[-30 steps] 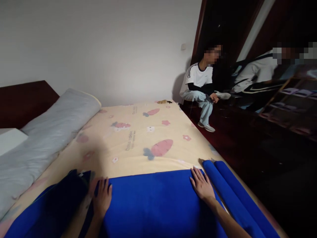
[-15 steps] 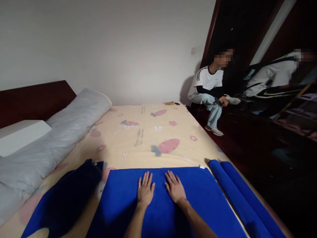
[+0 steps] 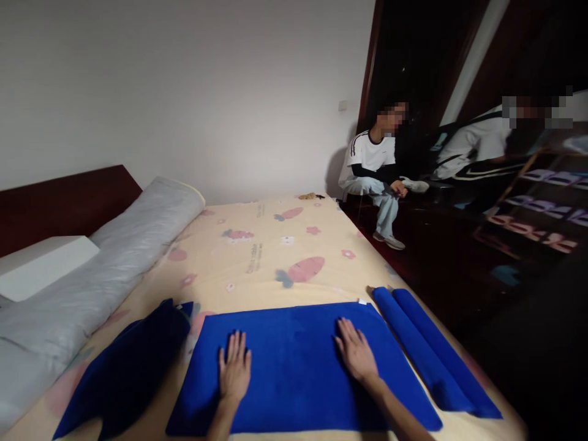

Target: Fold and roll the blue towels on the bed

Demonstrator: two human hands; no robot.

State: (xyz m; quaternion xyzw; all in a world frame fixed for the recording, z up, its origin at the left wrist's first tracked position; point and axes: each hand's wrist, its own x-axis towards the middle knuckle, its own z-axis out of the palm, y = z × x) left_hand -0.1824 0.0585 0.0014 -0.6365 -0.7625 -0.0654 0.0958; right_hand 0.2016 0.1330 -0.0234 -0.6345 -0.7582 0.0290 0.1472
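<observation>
A blue cloth (image 3: 294,361), much like a towel, lies spread flat on the bed in front of me, with a small white tag at its far right corner. On its left part my left hand (image 3: 236,366) rests palm down, fingers stretched out. My right hand (image 3: 357,352) lies on the right part of the same cloth, open and flat. To the right, two rolled blue cloths (image 3: 422,349) lie side by side along the bed's edge. Left of the spread cloth is a crumpled dark blue cloth (image 3: 131,367).
The bed (image 3: 257,275) has a cream sheet with carrot prints. A grey rolled quilt (image 3: 133,245) and a white box (image 3: 50,263) lie at the left. One person (image 3: 372,177) sits beyond the bed; another (image 3: 478,147) bends near a shoe rack (image 3: 542,208).
My hands have slid apart over the blue cloth, the left one leftward and the right one rightward. The view has shifted slightly, showing the cloth's near edge and more of the rack.
</observation>
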